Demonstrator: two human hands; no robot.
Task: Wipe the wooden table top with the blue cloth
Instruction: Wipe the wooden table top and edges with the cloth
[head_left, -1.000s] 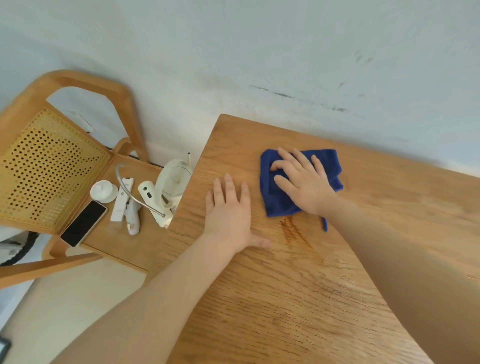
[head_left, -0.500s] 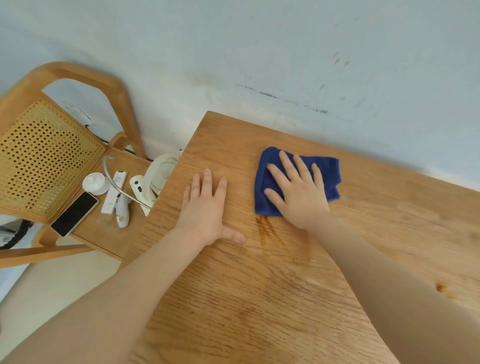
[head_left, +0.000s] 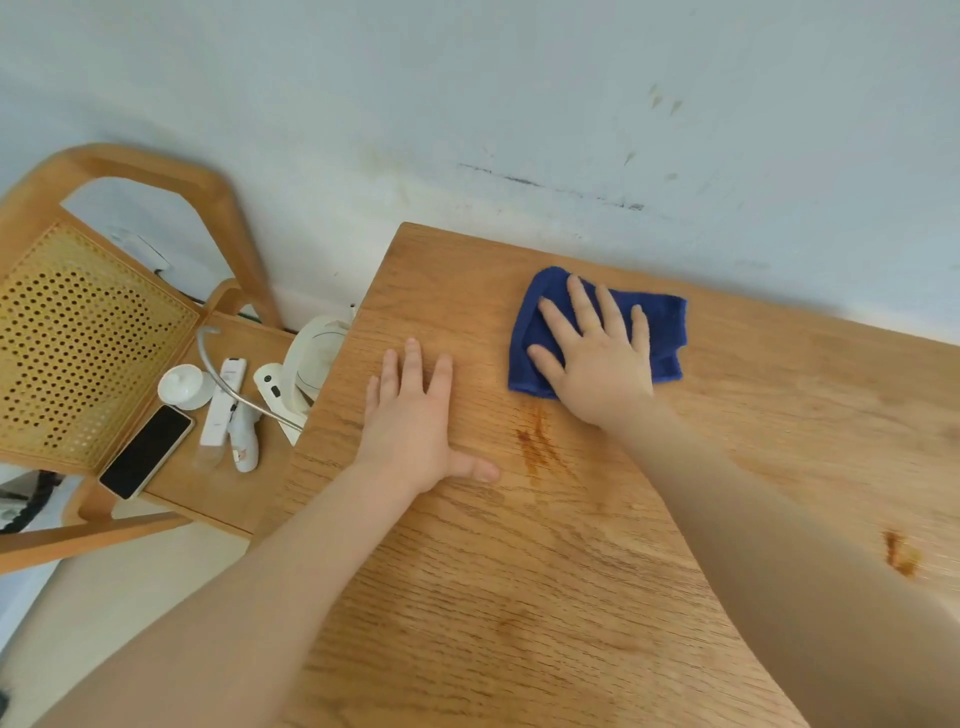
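1. Since half a second ago the right hand and the blue cloth have slid slightly toward the wall, clear of the brown stain.
2. The cloth lies flat near the bench's far edge, long axis running left to right.
3. Right grip: straight fingers pressing the cloth.
4. The left hand rests flat and open on the bench.

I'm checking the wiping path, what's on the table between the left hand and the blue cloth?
In the head view, only bare wooden table top lies between the left hand and the blue cloth; the brownish stain sits nearer, below that gap.
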